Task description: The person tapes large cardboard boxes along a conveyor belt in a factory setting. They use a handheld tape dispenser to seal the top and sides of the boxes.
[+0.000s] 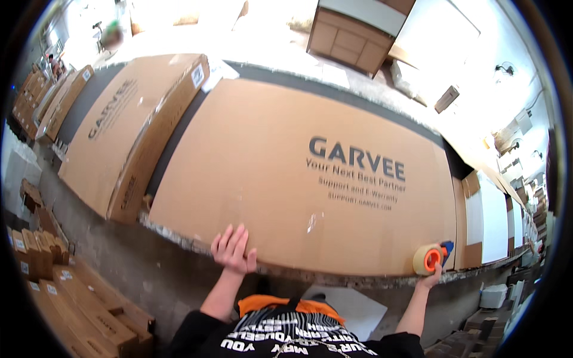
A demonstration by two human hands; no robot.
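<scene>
A large flat brown cardboard box (262,161) with dark printing lies in front of me on a long bench. My left hand (234,250) rests on its near edge, left of the middle, with the fingers stretched out over the top and nothing in them. At the box's near right corner, my right hand (432,278) grips a tape dispenser (427,260) with a wide roll of tape on an orange hub and a blue part behind it. The roll hides part of the corner, and most of the right hand's fingers are behind the dispenser.
Another large carton (134,113) lies to the left on the dark bench surface (262,71). White panels in cardboard (492,215) continue the row on the right. Stacked cartons (95,310) fill the lower left floor. A brown and white cabinet (361,36) stands across the bench.
</scene>
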